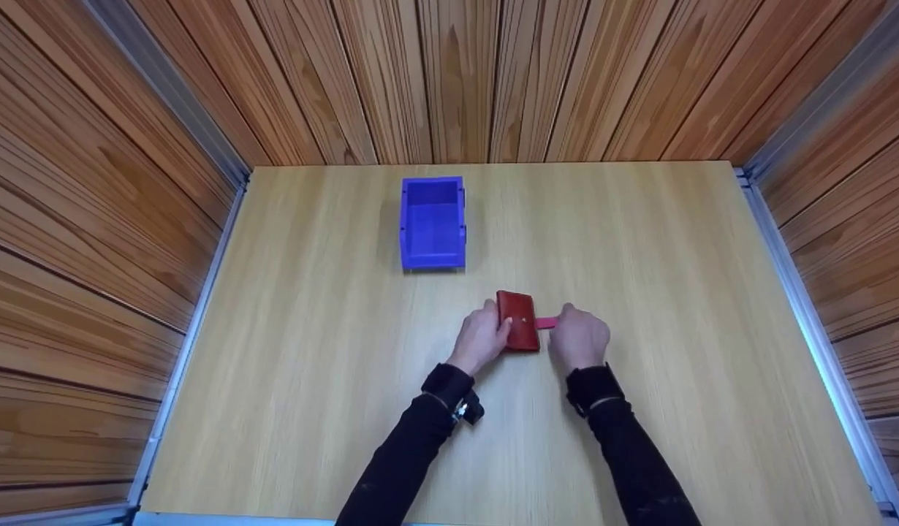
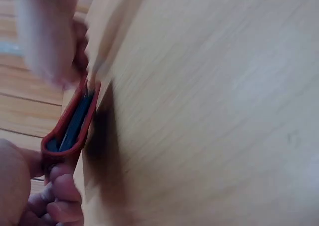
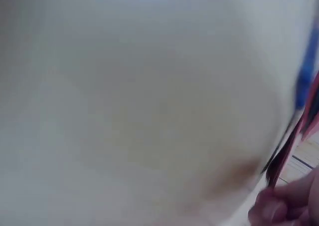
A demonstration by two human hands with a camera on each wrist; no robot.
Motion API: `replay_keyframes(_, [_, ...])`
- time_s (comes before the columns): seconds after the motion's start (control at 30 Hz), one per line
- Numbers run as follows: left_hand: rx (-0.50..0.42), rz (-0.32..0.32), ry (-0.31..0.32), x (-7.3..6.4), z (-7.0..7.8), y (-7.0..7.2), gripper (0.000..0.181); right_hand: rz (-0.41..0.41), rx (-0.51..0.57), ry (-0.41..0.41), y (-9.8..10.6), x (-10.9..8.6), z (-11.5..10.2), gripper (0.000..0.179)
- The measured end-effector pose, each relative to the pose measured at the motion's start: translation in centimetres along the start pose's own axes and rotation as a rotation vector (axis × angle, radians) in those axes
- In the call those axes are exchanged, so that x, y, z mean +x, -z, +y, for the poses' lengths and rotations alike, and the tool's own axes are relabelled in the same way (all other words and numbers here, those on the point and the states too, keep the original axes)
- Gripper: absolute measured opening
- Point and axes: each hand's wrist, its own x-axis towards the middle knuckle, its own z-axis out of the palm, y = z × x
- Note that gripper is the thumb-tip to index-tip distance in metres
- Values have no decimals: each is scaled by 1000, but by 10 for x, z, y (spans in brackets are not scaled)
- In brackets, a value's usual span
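A small red leather card wallet [image 1: 519, 321] with a snap button is held just over the table. My left hand [image 1: 482, 334] grips its left edge, thumb on the front face. From the wallet's right side sticks out a pink strap [image 1: 546, 323], whose outer end my right hand [image 1: 579, 336] pinches. Seen from below in the left wrist view, the wallet [image 2: 87, 125] has dark layers between its red covers. Over in the right wrist view, the fingers of my right hand [image 3: 289, 203] close on a thin reddish strip at the lower right.
A blue plastic bin [image 1: 433, 261] stands on the wooden table [image 1: 310, 351], beyond the hands and a little left. Wood-plank walls [image 1: 457, 80] with metal frame edges [image 1: 808, 292] enclose the table at the back and both sides.
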Motion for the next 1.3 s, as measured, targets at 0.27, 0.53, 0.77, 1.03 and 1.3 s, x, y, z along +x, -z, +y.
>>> replay_keyframes(0.27, [21, 18, 2, 2, -1, 2, 23, 30, 10, 64, 0, 7, 8, 15])
replay_keyframes(0.53, [48, 39, -1, -1, -7, 2, 24, 72, 18, 101, -2, 4, 10, 22])
replay_keyframes(0.77, [26, 8, 9, -3, -11, 0, 26, 44, 9, 86, -3, 2, 10, 18])
replay_keyframes(1.03, [57, -27, 41, -5, -18, -2, 28, 41, -3, 85, -4, -3, 11, 23])
replay_keyframes(1.3, [200, 7, 34, -4, -14, -4, 39, 34, -11, 97, -1, -3, 13, 24])
